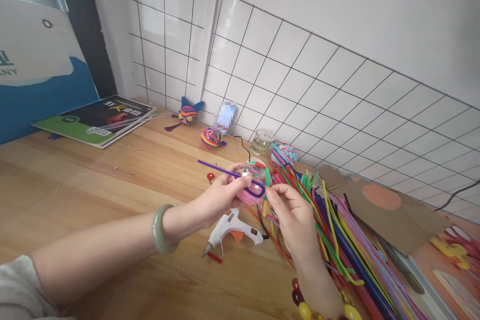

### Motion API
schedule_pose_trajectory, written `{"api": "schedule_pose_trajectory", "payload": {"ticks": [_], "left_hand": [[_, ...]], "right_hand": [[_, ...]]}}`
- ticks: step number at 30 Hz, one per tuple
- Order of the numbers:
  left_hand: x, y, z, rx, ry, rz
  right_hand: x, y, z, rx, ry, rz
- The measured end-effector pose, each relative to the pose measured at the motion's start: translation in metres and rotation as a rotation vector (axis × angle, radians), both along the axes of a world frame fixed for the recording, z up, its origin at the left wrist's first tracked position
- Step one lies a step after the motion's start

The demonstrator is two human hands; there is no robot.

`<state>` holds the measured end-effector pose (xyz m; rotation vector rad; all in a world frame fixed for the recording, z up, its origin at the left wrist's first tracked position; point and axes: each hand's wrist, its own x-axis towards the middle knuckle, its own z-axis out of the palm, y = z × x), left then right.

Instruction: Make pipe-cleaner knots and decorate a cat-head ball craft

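My left hand [221,194] grips a clear round ball [244,197] whose lower part is wrapped in pink pipe cleaner. A purple pipe cleaner [214,165] lies across the ball under the left thumb; its long end sticks out to the left and its other end bends into a hook. Green pipe cleaner [268,176] curves along the ball's right edge, with a red piece [259,165] at the top. My right hand [296,212] is closed in a pinch at that edge, by the purple bend. Below the hands lies a white glue gun [234,227], nozzle towards the lower left.
Loose pipe cleaners [360,240] in many colours pile up on the right beside brown cardboard [390,220]. Along the wall stand a cat-eared ball [188,111], a striped ball [210,138], a phone [226,117], a glass jar [261,142] and a blue-pink ball [284,154]. Magazines [101,120] lie left.
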<state>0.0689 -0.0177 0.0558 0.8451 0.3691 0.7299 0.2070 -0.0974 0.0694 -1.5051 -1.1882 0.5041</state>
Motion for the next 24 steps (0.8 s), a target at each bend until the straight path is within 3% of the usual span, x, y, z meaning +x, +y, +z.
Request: {"api": "schedule_pose_trajectory", "payload": {"ticks": [24], "left_hand": [[0.0016, -0.0025, -0.0014, 0.018, 0.024, 0.058]], "right_hand": [[-0.0019, 0.0009, -0.0018, -0.007, 0.047, -0.006]]}}
